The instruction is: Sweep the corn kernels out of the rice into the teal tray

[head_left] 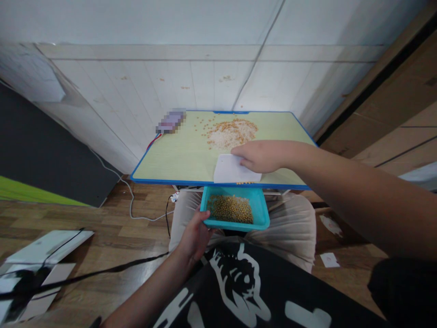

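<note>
My left hand (pixel 197 234) grips the near left corner of a teal plastic tray (pixel 262 212), thumb over the rim. Yellow soybean-like beans (pixel 232 208) lie in it, with some pale grains among them. The tray is just below the table's front edge, over my lap. On the table, my right hand (pixel 261 156) is closed on a flat white scraper-like plate (pixel 229 169). A few yellow kernels (pixel 245 183) show at the plate's near edge. Beyond that hand spreads a pile of white rice-like grains (pixel 223 136) mixed with orange-yellow kernels (pixel 244 125).
The small table (pixel 170 159) has a pale top and blue rim, against a white wall (pixel 153 82). A blurred-out device (pixel 171 121) with a red cable lies at its far left corner. Cardboard boxes (pixel 382 100) stand on the right. Cables (pixel 131 205) cross the wooden floor on the left.
</note>
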{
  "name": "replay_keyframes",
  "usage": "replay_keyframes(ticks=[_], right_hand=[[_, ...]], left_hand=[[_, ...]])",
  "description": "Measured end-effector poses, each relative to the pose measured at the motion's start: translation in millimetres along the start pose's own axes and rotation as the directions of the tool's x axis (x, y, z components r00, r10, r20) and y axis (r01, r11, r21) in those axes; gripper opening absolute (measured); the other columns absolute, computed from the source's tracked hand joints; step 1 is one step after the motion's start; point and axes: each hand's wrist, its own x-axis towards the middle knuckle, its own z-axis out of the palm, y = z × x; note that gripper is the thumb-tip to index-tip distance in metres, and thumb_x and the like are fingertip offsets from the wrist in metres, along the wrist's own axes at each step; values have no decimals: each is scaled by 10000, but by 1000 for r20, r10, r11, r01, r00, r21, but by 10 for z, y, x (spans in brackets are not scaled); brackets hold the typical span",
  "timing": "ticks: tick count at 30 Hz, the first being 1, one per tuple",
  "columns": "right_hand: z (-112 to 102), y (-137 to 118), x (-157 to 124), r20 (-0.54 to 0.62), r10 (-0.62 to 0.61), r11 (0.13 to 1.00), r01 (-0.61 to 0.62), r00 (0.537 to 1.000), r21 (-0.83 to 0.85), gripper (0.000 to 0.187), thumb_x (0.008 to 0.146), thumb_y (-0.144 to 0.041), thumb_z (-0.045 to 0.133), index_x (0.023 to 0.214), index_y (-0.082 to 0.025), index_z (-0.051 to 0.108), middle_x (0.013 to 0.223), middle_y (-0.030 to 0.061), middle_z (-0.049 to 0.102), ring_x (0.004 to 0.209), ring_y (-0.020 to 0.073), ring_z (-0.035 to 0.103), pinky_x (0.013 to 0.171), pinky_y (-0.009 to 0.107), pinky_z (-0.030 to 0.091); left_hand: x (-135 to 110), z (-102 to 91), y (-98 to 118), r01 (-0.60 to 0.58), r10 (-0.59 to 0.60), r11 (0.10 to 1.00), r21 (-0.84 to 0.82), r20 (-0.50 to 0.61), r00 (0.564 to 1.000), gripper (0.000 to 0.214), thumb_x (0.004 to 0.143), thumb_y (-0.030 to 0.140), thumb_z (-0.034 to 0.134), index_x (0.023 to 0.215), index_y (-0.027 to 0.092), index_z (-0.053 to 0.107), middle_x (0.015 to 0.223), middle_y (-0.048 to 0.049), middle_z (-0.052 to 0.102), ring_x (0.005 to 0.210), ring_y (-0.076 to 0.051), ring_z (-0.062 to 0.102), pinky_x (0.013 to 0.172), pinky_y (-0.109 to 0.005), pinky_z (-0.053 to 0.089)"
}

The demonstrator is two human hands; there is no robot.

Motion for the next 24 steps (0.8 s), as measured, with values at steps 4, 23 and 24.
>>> replay_keyframes(ticks=[4,23,24], right_hand=[[-6,-14,-30,9,-6,1000,6,1000,12,268,976,-169,531,1170,-158,715,1054,146,784,904,256,696,812,354,472],[-111,784,-155,-146,213,970,-192,966,147,377,915,-275,579,1253,-201,730,1082,128,793,985,315,709,828,404,554],[-95,828,-147,-130,235,963,-213,963,166,366,905,-264,581,1227,-201,742,1078,122,799,972,309,715,812,396,560]], left_hand=[[6,-9,0,7,-7,1000,1,3,1000,656,698,342,847,1335,259,713,1210,-68,819,1186,-304,714,935,-390,548],[25,-39,-26,11,-11,1000,-8,0,1000,637,708,326,841,1328,245,713,1229,-76,826,1202,-309,731,932,-383,566],[24,-39,-26,12,-12,1000,-8,-3,1000,638,709,324,841,1329,251,711,1219,-71,828,1186,-304,736,925,-381,567]])
